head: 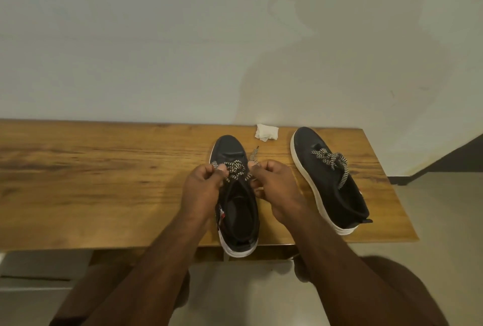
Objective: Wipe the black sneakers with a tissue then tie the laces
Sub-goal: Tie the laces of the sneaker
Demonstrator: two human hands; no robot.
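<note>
Two black sneakers with white soles stand on a wooden table (91,169). The left sneaker (230,146) is in front of me, its heel over the table's front edge. My left hand (202,189) pinches one end of its black-and-white lace (236,166) on the left side. My right hand (277,189) pinches the other end on the right, with a loose lace tip sticking out beyond it. The right sneaker (332,195) lies further right, its lace (330,159) in a tied knot. A crumpled white tissue (266,132) lies at the table's back edge between the shoes.
A pale wall (183,38) rises directly behind the table. The table's right end (386,176) stops just past the right sneaker, with grey floor (444,208) beyond it. My knees show below the front edge.
</note>
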